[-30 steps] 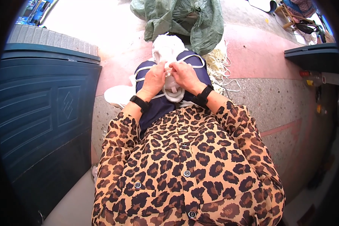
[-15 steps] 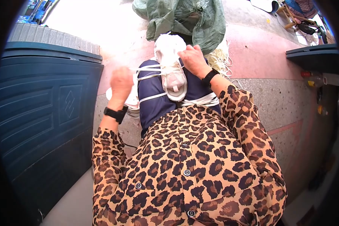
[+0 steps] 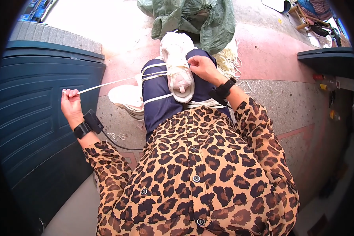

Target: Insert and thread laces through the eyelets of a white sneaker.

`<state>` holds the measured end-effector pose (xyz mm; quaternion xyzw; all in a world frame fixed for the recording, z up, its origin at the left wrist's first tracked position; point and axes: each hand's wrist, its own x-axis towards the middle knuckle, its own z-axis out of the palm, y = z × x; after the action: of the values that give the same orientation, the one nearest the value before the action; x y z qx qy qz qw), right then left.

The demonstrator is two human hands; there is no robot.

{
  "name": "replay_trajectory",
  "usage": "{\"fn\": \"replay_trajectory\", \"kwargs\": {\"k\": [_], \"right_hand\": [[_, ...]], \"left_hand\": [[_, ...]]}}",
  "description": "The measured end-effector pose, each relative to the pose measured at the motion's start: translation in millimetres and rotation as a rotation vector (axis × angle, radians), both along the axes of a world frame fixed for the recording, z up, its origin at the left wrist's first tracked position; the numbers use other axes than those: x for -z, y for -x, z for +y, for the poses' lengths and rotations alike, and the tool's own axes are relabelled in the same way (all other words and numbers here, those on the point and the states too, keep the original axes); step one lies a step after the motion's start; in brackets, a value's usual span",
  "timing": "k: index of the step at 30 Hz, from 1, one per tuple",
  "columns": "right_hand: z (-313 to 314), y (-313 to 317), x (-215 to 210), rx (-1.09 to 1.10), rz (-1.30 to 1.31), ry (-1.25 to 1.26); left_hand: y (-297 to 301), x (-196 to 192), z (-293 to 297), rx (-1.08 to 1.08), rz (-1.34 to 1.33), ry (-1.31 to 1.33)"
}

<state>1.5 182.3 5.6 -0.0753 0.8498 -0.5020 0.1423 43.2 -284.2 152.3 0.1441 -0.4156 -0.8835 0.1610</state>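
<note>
By the fingers (image 3: 72,93) of the left hand (image 3: 72,107), a white lace (image 3: 112,83) is held taut. The right hand (image 3: 205,70) is curled beside the white shoe (image 3: 181,80); its grip cannot be told. The shoe is supported on the thighs (image 3: 155,85), near a green sack (image 3: 219,29).

White lace (image 3: 110,82) stretches from the left hand (image 3: 71,103) toward a white shoe (image 3: 179,80) touched with pale pink, just left of the right hand (image 3: 203,70). Brown-and-black leopard spots cover the tan shirt (image 3: 169,173) below both hands, and black bands (image 3: 82,129) ring the wrists. Navy trousers (image 3: 157,108) show between the hands. Beside the left hand stands a dark blue panel (image 3: 27,94); beyond the right lie cream cords (image 3: 227,63), a grey-green sack (image 3: 216,33) and pink flooring (image 3: 267,55), with speckled grey flooring (image 3: 273,98) to its right.
</note>
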Motion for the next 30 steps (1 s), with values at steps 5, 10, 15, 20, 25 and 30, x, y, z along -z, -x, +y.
{"fn": "replay_trajectory", "kwargs": {"k": [5,10,15,20,25,30], "right_hand": [[-6,-20,-11,-0.101,0.466,-0.254],[-14,-22,-13,-0.188,0.466,-0.378],[-6,-37,-19,-0.234,0.443,-0.508],[26,-48,-25,-0.394,0.480,-0.107],[120,-67,-59,0.362,-0.206,1.633],[241,-83,-73,0.612,0.125,1.961]], "left_hand": [[31,-4,69,0.060,-0.272,0.597],[53,50,165,0.649,-0.470,1.055],[72,76,248,0.914,-0.628,1.070],[95,84,236,1.273,-0.793,0.936],[84,92,225,1.129,-0.820,0.179],[72,101,243,1.119,-0.975,0.252]]}}
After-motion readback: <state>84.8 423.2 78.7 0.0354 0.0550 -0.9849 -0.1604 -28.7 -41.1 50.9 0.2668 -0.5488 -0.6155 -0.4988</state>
